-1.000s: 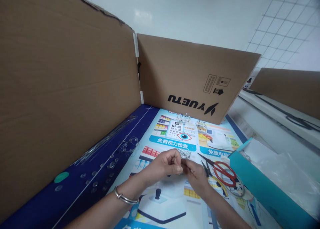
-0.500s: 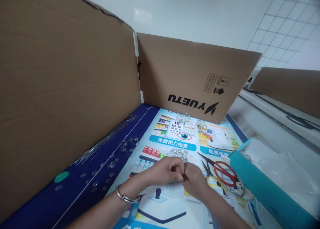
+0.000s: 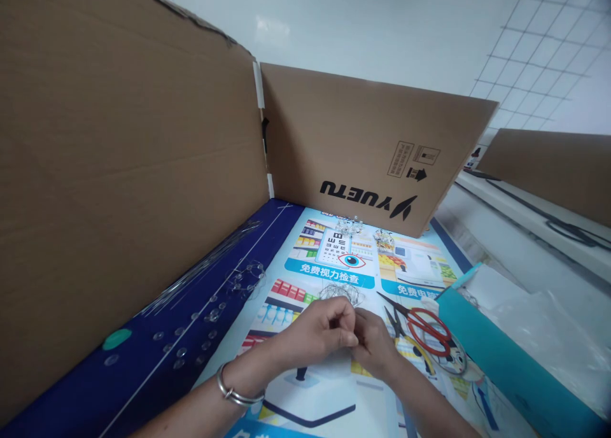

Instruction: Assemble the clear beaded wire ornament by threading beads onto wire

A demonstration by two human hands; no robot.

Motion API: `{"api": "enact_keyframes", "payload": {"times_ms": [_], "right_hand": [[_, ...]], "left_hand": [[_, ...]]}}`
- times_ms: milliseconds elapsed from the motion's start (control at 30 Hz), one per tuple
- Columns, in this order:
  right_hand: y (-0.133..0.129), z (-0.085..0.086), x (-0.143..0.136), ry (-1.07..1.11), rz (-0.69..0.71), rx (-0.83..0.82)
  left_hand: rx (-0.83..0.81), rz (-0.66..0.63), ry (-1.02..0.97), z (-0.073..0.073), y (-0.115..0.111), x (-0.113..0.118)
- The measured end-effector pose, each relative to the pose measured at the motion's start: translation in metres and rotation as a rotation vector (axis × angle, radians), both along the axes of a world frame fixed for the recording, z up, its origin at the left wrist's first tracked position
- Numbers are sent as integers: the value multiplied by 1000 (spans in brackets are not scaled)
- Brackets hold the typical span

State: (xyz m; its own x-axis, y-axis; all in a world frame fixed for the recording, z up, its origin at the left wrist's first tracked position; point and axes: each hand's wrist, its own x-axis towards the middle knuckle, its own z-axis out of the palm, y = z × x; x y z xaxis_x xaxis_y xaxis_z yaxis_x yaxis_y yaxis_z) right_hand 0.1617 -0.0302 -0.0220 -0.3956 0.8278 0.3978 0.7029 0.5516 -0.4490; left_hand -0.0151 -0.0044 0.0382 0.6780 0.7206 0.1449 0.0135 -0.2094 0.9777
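Poster (image 3: 329,274) (blue-edged) beneath hands (image 3: 329,326), cardboard (image 3: 372,132) behind

Just beyond the left hand (image 3: 324,328), a wire tangle (image 3: 341,293) is glinting what looks like silver-grey, though blur is hindering the view. Back from that hand, a bracelet (image 3: 235,396) is shining silver. Beneath the grip, a printed sheet (image 3: 329,393) is showing pale blue, with white characters (image 3: 329,273) running across brighter blue bands (image 3: 296,269) and an eye (image 3: 352,260) wearing a red outline. Right of the right hand (image 3: 375,342), scissors (image 3: 414,323) are displaying red handles, pliers (image 3: 421,350) yellow ones, and a box (image 3: 515,361) is presenting turquoise sides. Left of the grip, a navy cover (image 3: 119,387) is bearing a white line (image 3: 153,371) and a green disc (image 3: 117,339). Farther beyond, a brown cardboard panel (image 3: 372,132) is carrying black lettering (image 3: 368,196).
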Motion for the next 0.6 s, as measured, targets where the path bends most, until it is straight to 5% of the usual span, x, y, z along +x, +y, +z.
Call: {"api": "enact_keyframes", "payload": {"times_ms": [367, 600], "right_hand": [[1, -16, -2, -69, -28, 85], [3, -16, -4, -47, -97, 117]], "left_hand": [[164, -72, 189, -20, 13, 0], [-20, 110, -68, -32, 20, 3]]}}
